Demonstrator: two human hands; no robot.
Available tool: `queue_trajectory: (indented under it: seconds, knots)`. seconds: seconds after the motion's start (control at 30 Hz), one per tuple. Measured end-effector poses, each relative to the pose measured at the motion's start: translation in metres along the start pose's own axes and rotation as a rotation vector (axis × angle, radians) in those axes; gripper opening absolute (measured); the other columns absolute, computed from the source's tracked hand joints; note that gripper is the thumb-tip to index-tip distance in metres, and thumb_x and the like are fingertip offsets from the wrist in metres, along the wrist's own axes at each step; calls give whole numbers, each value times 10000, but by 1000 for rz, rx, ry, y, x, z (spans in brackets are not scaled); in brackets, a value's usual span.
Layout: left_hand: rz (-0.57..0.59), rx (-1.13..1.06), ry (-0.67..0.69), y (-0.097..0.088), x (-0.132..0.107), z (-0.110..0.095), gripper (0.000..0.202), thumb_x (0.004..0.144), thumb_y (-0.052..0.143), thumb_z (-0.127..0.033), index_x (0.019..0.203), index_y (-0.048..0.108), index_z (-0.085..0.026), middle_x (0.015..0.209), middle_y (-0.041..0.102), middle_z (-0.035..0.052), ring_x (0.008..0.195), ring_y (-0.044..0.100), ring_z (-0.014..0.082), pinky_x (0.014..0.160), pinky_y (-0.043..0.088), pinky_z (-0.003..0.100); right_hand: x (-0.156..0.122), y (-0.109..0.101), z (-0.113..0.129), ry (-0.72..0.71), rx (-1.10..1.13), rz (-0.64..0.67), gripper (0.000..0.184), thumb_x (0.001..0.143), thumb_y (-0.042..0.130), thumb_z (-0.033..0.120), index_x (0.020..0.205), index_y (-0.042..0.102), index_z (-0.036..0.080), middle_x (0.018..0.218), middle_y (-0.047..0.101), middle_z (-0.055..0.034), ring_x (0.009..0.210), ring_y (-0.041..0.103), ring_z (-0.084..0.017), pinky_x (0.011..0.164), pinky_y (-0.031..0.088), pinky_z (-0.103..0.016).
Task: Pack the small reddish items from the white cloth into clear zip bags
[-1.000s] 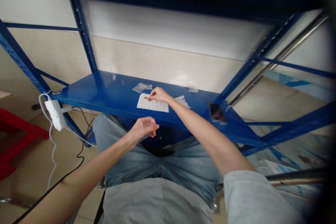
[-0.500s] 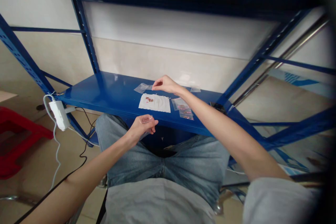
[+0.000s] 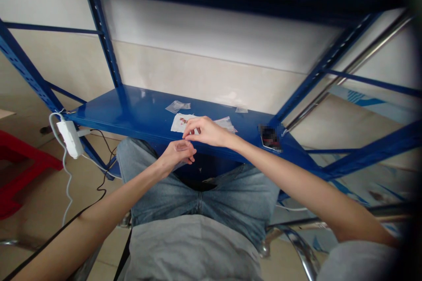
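Observation:
My left hand [image 3: 176,153] is held just in front of the blue shelf [image 3: 138,116], fingers curled round a small clear plastic bag. My right hand [image 3: 202,131] is right above it, thumb and forefinger pinched on something too small to name, at the bag's mouth. Behind the hands a white sheet [image 3: 180,122] with a few small reddish pieces lies on the shelf. Some small clear bags [image 3: 178,106] lie farther back, and others [image 3: 227,122] lie to the right of the sheet.
A blurred dark object [image 3: 270,137] sits on the shelf's right end. A white power adapter [image 3: 69,138] with cables hangs off the shelf's left corner. A red stool [image 3: 16,171] stands on the floor at the left. Blue uprights frame the shelf.
My right hand went from the white sheet back toward the far bags, then came forward to meet my left hand at the bag. My left hand stayed almost still.

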State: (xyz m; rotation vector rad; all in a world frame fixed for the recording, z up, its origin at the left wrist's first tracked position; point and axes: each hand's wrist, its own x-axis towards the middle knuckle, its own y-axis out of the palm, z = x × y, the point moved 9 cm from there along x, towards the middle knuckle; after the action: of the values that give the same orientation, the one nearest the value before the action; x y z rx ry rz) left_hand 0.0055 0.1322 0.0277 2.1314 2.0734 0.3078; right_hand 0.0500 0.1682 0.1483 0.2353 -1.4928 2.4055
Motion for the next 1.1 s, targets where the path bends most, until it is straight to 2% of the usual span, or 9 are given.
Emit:
queue_trajectory:
  seconds: [0.1, 0.23, 0.33, 0.43, 0.6, 0.7, 0.87, 0.97, 1.1]
  knots:
    - [18, 0, -33, 3, 0, 3, 302, 772, 755, -403, 817, 608, -143, 691, 623, 25, 621, 627, 128, 592, 520, 239, 12, -15, -39, 105, -17, -134, 113, 851, 671, 182, 889, 775, 162, 839, 718, -41, 731, 601, -140, 694, 425, -261]
    - [34, 37, -70, 3, 1, 10, 302, 812, 704, -441, 861, 602, -161, 694, 616, 16, 604, 621, 126, 573, 516, 236, 29, -14, -104, 258, -72, -229, 109, 819, 692, 174, 857, 787, 136, 754, 733, -51, 667, 599, -137, 644, 398, -247]
    - [27, 51, -63, 2, 1, 10, 287, 822, 689, -432, 856, 585, -166, 690, 615, 15, 601, 620, 127, 564, 508, 233, 40, -2, -138, 324, -153, -211, 111, 824, 691, 172, 855, 789, 130, 761, 746, -60, 669, 618, -138, 636, 397, -233]
    - [15, 36, -45, 0, 1, 6, 271, 828, 677, -418, 851, 563, -173, 675, 613, 10, 580, 615, 126, 537, 484, 220, 49, 12, -149, 304, -208, -160, 111, 836, 687, 165, 885, 783, 140, 822, 754, -55, 715, 634, -142, 653, 406, -224]
    - [-1, 5, -37, -2, -1, -2, 250, 837, 650, -412, 868, 534, -193, 652, 615, -3, 551, 614, 126, 499, 436, 200, 55, 25, -137, 226, -291, -140, 98, 843, 669, 127, 846, 766, 142, 928, 711, -86, 921, 604, -197, 816, 399, -273]
    - [-4, 23, -49, -3, -1, -2, 244, 830, 649, -404, 853, 526, -195, 648, 615, -4, 542, 606, 125, 493, 434, 202, 58, 27, -131, 215, -341, -133, 109, 839, 650, 101, 818, 754, 124, 923, 684, -104, 957, 574, -219, 848, 386, -301]
    - [-32, 51, -59, -4, -1, -3, 238, 789, 682, -374, 808, 542, -183, 638, 610, 1, 551, 600, 122, 499, 435, 205, 63, 8, -119, 237, -312, -176, 100, 844, 649, 125, 820, 746, 119, 890, 671, -83, 900, 578, -189, 827, 406, -292]
    - [-77, 79, -71, -11, -2, -6, 244, 733, 730, -343, 761, 558, -173, 662, 630, 12, 568, 604, 115, 512, 427, 199, 62, -9, -88, 170, -118, -190, 92, 850, 669, 187, 841, 747, 139, 906, 665, -58, 820, 584, -153, 773, 426, -280]
    - [-109, 113, -50, -19, -3, -12, 240, 690, 767, -319, 739, 596, -159, 712, 654, 27, 613, 611, 111, 562, 452, 207, 49, -17, -23, -21, -30, -91, 43, 824, 706, 176, 814, 747, 164, 915, 659, -47, 880, 585, -165, 807, 434, -301]
